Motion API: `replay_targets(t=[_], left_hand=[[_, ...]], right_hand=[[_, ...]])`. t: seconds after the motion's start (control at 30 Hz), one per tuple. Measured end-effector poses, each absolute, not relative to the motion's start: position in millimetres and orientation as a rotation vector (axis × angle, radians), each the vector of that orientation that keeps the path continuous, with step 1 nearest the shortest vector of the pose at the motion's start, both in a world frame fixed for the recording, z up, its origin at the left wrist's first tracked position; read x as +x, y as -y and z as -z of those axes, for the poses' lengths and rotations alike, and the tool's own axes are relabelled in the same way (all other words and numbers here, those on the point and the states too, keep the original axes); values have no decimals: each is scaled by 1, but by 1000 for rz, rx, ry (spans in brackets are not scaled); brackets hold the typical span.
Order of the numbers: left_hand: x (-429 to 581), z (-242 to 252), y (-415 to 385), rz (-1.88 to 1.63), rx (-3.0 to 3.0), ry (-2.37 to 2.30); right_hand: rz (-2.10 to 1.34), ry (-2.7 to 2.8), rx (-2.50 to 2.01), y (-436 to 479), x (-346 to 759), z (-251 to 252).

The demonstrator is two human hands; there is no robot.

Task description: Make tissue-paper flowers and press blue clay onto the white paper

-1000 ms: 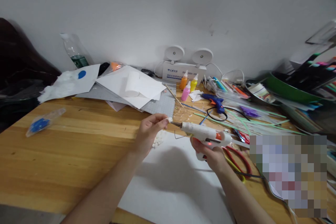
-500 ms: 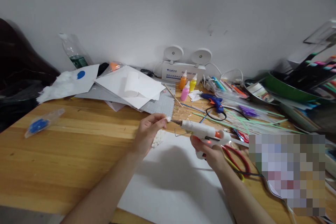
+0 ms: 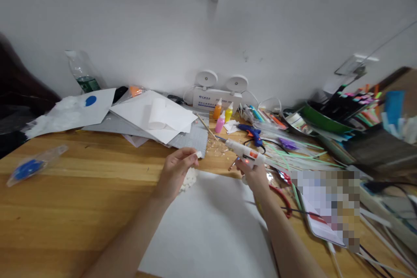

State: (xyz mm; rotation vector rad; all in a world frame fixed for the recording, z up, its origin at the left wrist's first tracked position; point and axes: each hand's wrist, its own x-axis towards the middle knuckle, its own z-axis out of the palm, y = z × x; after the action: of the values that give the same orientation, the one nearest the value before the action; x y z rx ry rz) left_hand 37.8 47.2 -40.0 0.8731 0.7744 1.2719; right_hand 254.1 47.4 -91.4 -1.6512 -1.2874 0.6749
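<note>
Between thumb and fingertips, my left hand (image 3: 177, 171) pinches a small white piece (image 3: 198, 154), too small to name more exactly. My right hand (image 3: 256, 177) is wrapped around the handle of a white hot glue gun (image 3: 243, 151), which shows a red light. Its nozzle points up and left, apart from the white piece. Below my left hand, a cluster of small white pieces (image 3: 190, 179) lies at the upper left corner of a large white sheet (image 3: 208, 221). Part of that cluster is hidden behind my hand.
A blue glue gun (image 3: 256, 134) lies beyond the white one, near orange, yellow and pink bottles (image 3: 220, 122). Papers (image 3: 176, 119) cover a grey mat at the back. Red-handled pliers (image 3: 284, 197), cables and a phone-like device (image 3: 321, 221) are at right; a blue packet (image 3: 29, 168) lies left.
The glue gun has drawn back from the white piece in my left hand, so its nozzle is no longer against it. The camera view has shifted.
</note>
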Motion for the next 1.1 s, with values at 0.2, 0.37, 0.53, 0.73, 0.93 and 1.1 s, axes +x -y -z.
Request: replay_targets(t=[0.2, 0.37, 0.53, 0.73, 0.93, 1.1], left_hand=[[33, 39, -50, -1336, 866, -779], [26, 39, -55, -1413, 813, -718], [21, 39, -58, -1462, 779, -691], [21, 37, -59, -1462, 794, -742], [20, 38, -58, -1517, 867, -844], [28, 40, -54, -1500, 1008, -915]], right_hand=[[-186, 1335, -2103, -89, 292, 82], [-97, 1429, -2299, -120, 299, 89], [-22, 1497, -2440, -123, 292, 103], [-13, 1528, -2485, -115, 291, 105], [15, 1479, -2468, -95, 291, 101], [1, 1475, -2425, -81, 292, 102]])
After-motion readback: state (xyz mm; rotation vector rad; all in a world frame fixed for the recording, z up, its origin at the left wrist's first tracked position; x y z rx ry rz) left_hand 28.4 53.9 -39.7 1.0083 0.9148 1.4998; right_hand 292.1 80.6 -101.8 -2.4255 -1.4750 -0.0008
